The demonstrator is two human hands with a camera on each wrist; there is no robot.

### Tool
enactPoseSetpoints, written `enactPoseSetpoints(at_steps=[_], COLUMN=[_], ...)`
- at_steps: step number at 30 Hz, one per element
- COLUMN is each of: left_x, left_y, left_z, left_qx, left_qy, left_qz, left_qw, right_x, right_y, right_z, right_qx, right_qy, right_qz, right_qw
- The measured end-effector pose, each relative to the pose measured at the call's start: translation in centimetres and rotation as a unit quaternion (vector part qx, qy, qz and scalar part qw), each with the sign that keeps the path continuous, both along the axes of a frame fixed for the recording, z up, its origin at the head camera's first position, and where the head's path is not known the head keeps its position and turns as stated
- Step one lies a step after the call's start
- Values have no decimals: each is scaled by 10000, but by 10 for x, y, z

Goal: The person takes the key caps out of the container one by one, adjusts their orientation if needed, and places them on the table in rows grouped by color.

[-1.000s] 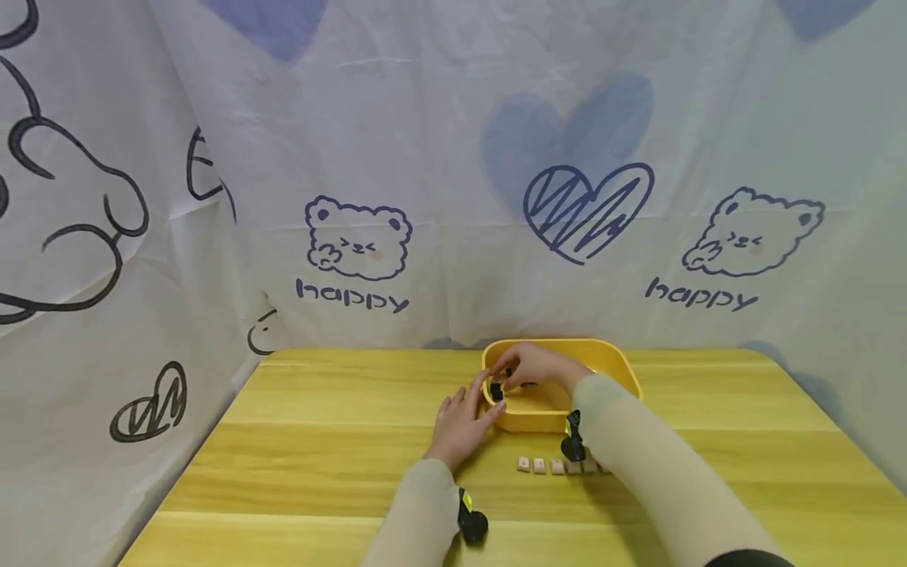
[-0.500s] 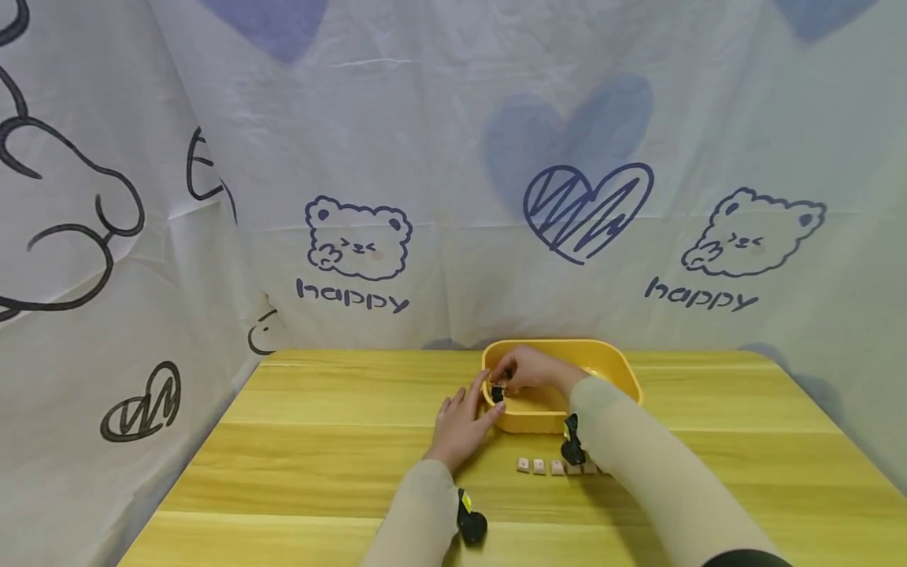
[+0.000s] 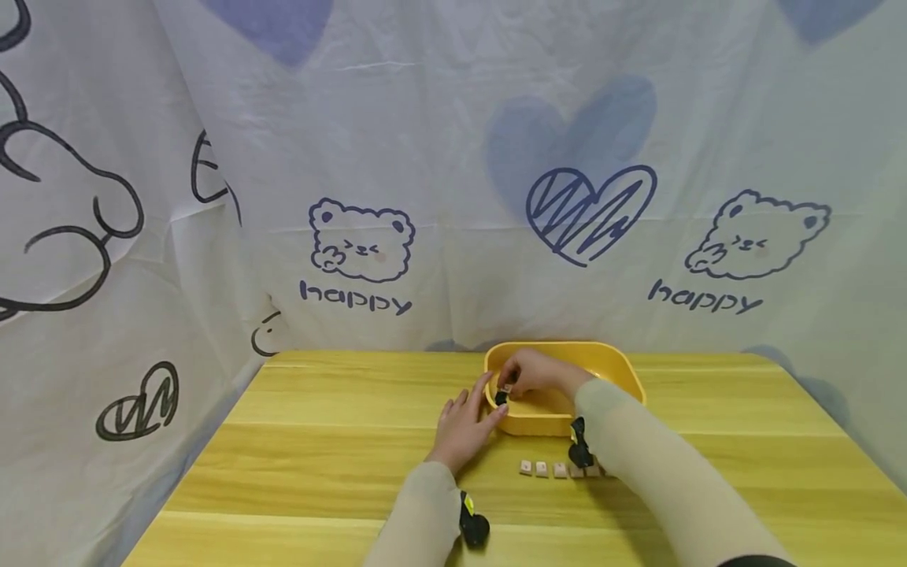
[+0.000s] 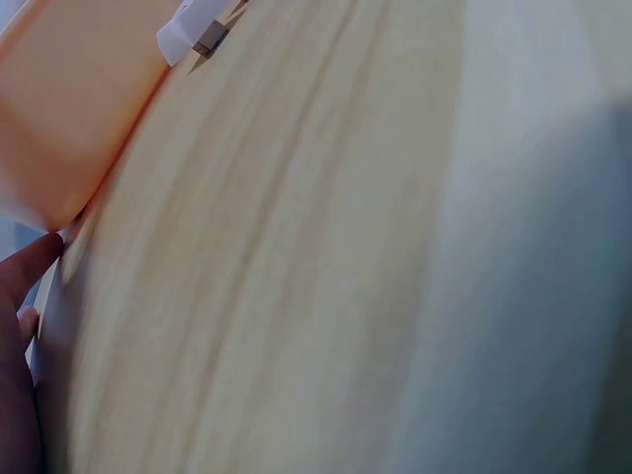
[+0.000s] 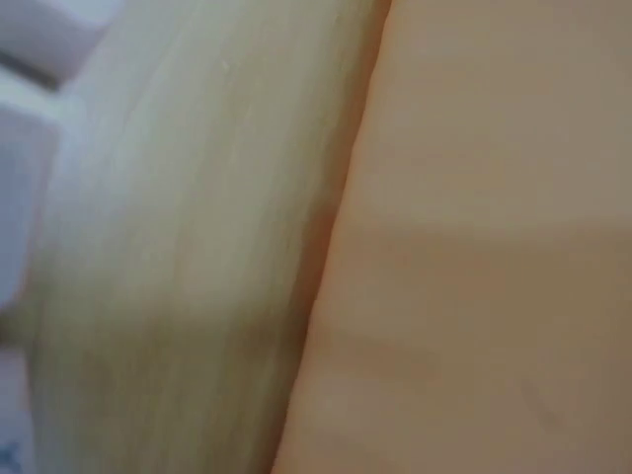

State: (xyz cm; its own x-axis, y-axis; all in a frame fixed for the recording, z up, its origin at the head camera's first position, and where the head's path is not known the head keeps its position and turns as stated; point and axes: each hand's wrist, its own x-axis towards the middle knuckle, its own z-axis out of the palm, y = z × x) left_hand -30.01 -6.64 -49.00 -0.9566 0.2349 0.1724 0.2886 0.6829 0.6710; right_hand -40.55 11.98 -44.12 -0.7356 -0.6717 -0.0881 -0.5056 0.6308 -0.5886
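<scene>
A yellow plastic basin (image 3: 538,426) stands at the back of the table. My right hand (image 3: 533,372) reaches into its left end, fingertips pinching a small pale keycap (image 3: 506,388). Directly below those fingertips lies a small black piece (image 3: 501,398); its kind is too small to tell. My left hand (image 3: 459,429) rests against the basin's left end, thumb at the front rim and index finger along the side. In the left wrist view, part of the left hand (image 4: 18,336) shows beside the basin wall (image 4: 79,109). The right wrist view shows only the basin's outside (image 5: 474,276), not the fingers.
In front of the basin, a row of pale keycaps (image 3: 542,469) lies on the wooden table (image 3: 319,457); the right sleeve (image 3: 638,449) hides its right end. A printed cloth (image 3: 453,197) hangs behind the table. Keycaps (image 5: 20,197) also appear blurred in the right wrist view.
My right fingers have shifted slightly right and down inside the basin, and the pale keycap shows more plainly at their tips. My left hand has stayed against the basin.
</scene>
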Motion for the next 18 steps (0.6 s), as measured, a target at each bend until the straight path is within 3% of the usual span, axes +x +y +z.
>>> enactPoseSetpoints(at_steps=[6, 18], left_x=[2, 1], left_y=[2, 2], left_z=[0, -1], left_qx=[15, -9], left_qy=[-69, -75], left_qz=[34, 18], left_qw=[10000, 10000], right_x=[8, 30], right_y=[7, 22], right_z=[9, 25], right_qx=[-138, -180], right_qy=[-139, 11], right_qz=[-178, 74], right_qw=[9997, 9998])
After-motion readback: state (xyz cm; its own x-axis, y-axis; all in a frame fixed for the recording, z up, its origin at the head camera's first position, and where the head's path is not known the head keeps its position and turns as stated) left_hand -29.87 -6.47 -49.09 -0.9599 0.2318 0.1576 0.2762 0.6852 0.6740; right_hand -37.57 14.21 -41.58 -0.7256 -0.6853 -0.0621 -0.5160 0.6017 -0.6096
